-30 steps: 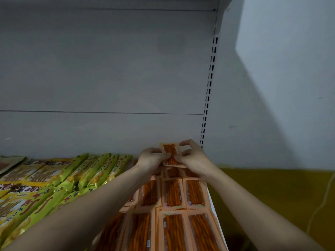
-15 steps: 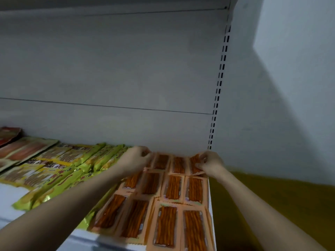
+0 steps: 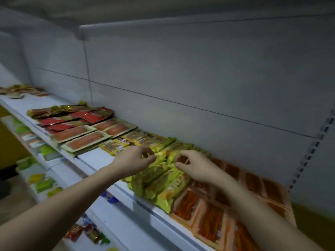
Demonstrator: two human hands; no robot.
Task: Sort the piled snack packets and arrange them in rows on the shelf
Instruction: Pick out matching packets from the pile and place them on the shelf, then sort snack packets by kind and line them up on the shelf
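Orange packets (image 3: 208, 212) lower right are done in rows; we've green packets (image 3: 163, 180) mid-frame w/ rows left to tidy. Left hand (image 3: 133, 161) & right hand (image 3: 194, 166) hover over them, fingers loosely curled, holding nothing. Red packets (image 3: 76, 118) upper left look part-sorted.

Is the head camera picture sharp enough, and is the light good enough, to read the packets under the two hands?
Head view: dim, even light without glare; motion blur smears the green-yellow packets, so no print is readable; the left hand and right hand have soft edges; wide-angle distortion tilts the shelf; the orange packets are dark.
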